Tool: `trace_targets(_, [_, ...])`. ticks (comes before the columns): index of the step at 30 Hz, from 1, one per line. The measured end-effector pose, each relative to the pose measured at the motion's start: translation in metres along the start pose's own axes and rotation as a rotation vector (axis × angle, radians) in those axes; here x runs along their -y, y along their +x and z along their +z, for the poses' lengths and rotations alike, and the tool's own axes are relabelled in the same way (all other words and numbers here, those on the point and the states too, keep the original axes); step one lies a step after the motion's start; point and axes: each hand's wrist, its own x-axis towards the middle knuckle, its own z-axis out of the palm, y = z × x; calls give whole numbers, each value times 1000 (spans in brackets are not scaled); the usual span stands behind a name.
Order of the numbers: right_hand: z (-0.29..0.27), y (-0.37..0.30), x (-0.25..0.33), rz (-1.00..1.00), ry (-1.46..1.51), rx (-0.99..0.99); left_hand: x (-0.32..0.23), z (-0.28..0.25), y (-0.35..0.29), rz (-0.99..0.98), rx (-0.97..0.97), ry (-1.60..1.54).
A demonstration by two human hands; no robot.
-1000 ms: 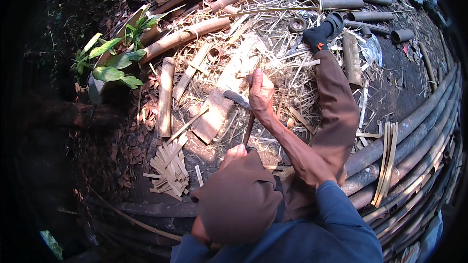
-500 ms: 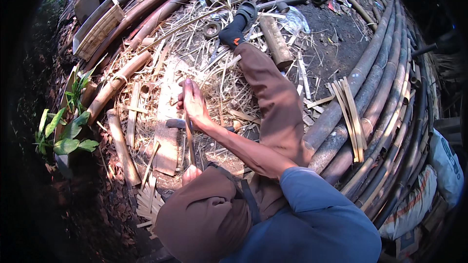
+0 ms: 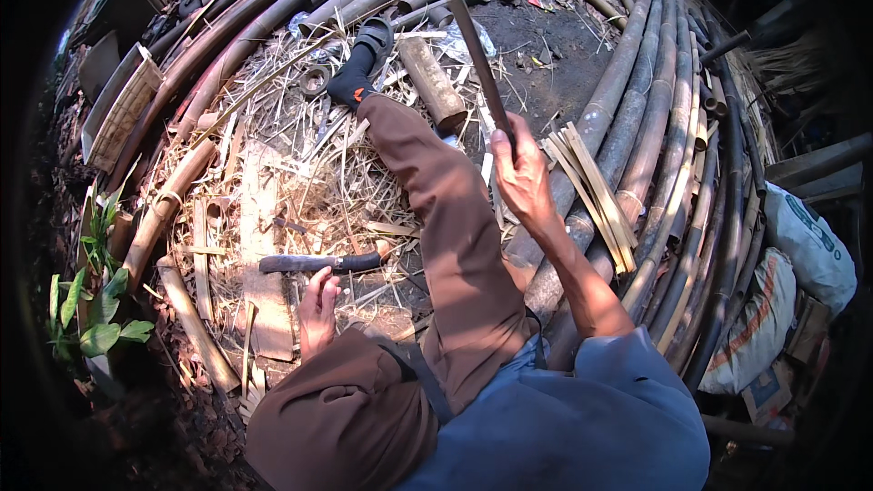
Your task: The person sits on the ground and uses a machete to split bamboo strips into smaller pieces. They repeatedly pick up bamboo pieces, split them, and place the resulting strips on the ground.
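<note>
My right hand [image 3: 526, 168], raised at the right of my outstretched leg, is closed around the lower end of a long, dark bamboo strip [image 3: 479, 59]. The strip slants up and to the left from my fist. My left hand [image 3: 318, 311] is low beside my bent knee, its fingers loosely curled and a little apart, with nothing visible in them. Just beyond those fingertips lies a large knife [image 3: 296, 264] with a dark handle, its blade reaching left across a flat wooden board [image 3: 264, 295].
Bamboo shavings [image 3: 314, 186] litter the ground around my foot. Long bamboo poles [image 3: 627, 127] curve along the right, with split strips [image 3: 591, 195] resting on them. A short bamboo section [image 3: 432, 82] lies beyond my leg. White sacks [image 3: 805, 236] stand far right; a leafy plant [image 3: 100, 318] grows left.
My right hand has lifted the strip up and to the right, away from my left hand. My left hand now shows beside the knife, which the strip and arm partly covered before.
</note>
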Motion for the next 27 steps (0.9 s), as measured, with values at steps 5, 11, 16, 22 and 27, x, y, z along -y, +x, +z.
trace_targets(5, [-164,-58,-169,-97,-872,-97,76,-1,-30,-161,-21,25])
trace_targets(11, [-190,-76,-242,-55,-1008,-52,143,-50,-68,-159,-10,547])
trace_targets(16, [-90,-4,-141,-342,-730,-47,162,-93,-91,-246,-358,150])
trace_targets(22, [115,-43,-54,-235,-46,549,178,-167,-42,-224,-840,-446])
trace_targets(27, [236,-124,-98,-293,-532,1038,245,-244,-42,-618,-1447,-211])
